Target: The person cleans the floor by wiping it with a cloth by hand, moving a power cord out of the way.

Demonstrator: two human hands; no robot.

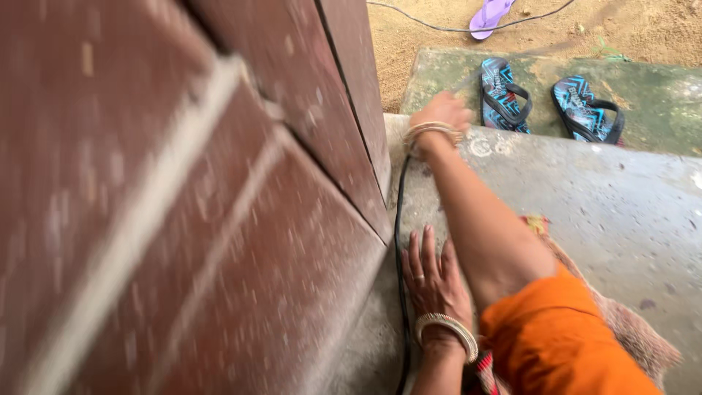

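Pressing left hand [433, 276] flat on concrete floor [614, 197], fingers released — right hand [441, 112] fingers clenched on black cable [399, 241].

Heavily motion-blurred: red-brown door [183, 205] filling the left half, surface detail smeared, top and left cut by the frame. Right hand [441, 111] blurred at the far edge of the concrete step [607, 197], fingers indistinct; open or closed around the thin cable, impossible to tell. Black cable [399, 241] running along the door's foot, lower end cut at the bottom edge, upper end lost behind the right wrist. Left hand [433, 274] flat on the step, forearm cropped at the bottom. Orange sleeve [556, 340] cut off bottom right. Purple sandal [488, 16] cropped at the top edge. Mat [636, 329] mostly hidden under the arm.
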